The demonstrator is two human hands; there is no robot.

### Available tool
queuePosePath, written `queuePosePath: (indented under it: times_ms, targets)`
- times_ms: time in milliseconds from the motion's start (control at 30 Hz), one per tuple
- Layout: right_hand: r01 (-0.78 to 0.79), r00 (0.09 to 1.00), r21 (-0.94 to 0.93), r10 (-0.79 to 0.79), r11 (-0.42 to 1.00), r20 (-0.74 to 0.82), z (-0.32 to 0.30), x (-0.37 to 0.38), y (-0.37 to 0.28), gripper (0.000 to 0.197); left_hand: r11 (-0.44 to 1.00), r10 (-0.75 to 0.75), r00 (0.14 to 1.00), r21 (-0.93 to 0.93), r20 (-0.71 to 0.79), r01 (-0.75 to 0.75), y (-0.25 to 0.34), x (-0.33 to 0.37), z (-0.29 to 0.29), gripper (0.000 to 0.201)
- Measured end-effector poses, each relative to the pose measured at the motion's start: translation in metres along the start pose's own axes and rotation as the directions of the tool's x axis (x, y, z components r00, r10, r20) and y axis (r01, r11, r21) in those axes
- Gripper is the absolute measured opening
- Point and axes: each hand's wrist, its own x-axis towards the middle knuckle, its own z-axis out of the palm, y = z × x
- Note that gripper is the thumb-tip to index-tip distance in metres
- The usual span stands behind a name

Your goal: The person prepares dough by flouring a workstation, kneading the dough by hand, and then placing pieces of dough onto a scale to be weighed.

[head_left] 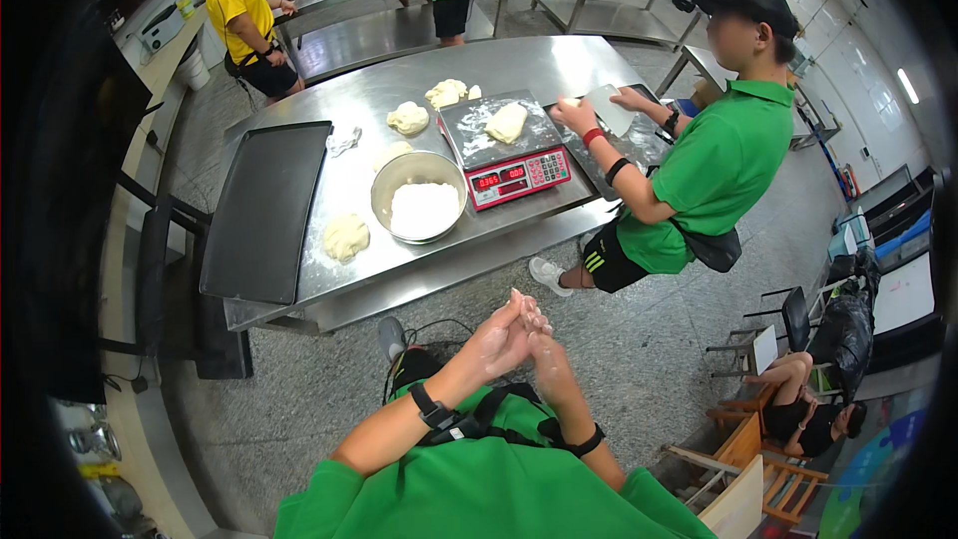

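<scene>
My left hand (501,339) and my right hand (549,364) meet in front of my body, short of the steel table's near edge. White flour or dough dusts the fingers. The left fingers are curled against the right hand; whether anything lies between them is hidden. My right fingers are mostly covered by the left. Beyond them on the table, a steel bowl (382,202) holds white flour. Beside it stands a red digital scale (519,180) with a dough piece (506,124) on its floured plate. Other dough lumps (346,238) lie around the bowl.
A black baking tray (264,210) lies on the table's (344,284) left end. At its right side a co-worker in green (714,160) holds a flat scraper (609,110) over another dark tray. More people work at a far table (389,40). Chairs (793,314) stand at right.
</scene>
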Motion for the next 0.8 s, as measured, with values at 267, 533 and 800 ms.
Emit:
queuePosePath:
  times_ms: [267,533,800]
  targets:
    - [0.115,0.993,0.066,-0.114,0.991,-0.019,0.013,0.004,-0.023,0.044,1.000,-0.014,0.998,-0.008,0.057,0.015,0.001,-0.002,-0.001,0.019]
    - [0.101,0.994,0.112,-0.106,0.989,0.032,0.009,0.003,-0.033,0.049,1.000,-0.019,0.998,-0.004,0.062,0.020,0.000,-0.003,-0.004,0.026]
    - [0.129,0.990,0.125,-0.135,0.984,0.038,0.011,0.003,-0.030,0.051,0.998,-0.050,0.999,-0.038,0.017,0.051,0.003,-0.008,0.008,0.027]
